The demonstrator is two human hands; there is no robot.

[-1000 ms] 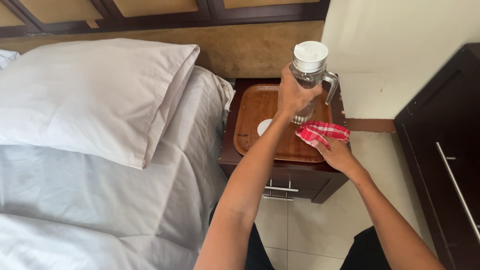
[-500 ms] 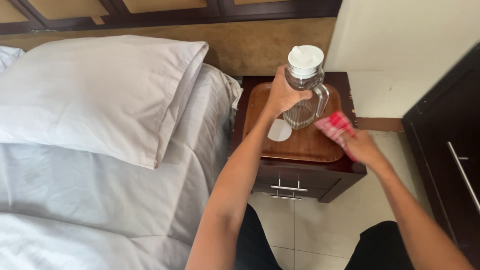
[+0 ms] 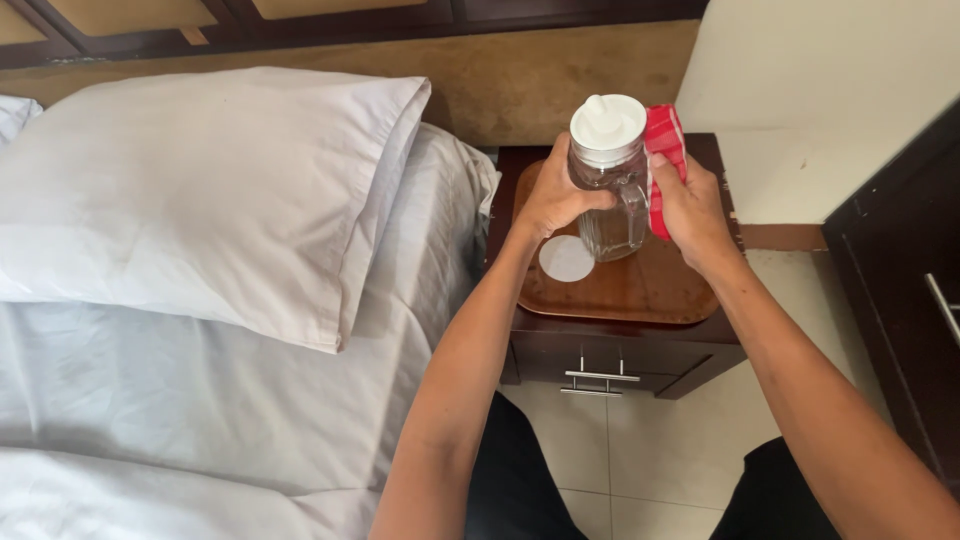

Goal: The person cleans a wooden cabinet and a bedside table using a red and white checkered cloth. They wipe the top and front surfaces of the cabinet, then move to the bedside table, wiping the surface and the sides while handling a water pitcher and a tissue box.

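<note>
Red cloth [image 3: 664,160] now raised against glass jar [image 3: 612,190]; right hand [image 3: 692,215] clutches it, left hand [image 3: 556,200] grips jar. Tray [image 3: 640,290] open toward 6 o'clock.

Clear glass jug [image 3: 612,190] with white lid, upright above wooden tray, red checked cloth [image 3: 664,160] against its side.

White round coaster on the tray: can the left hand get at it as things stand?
Probably yes, once freed: the coaster lies bare on the tray just below the left hand, but that hand grips the glass jug.
</note>
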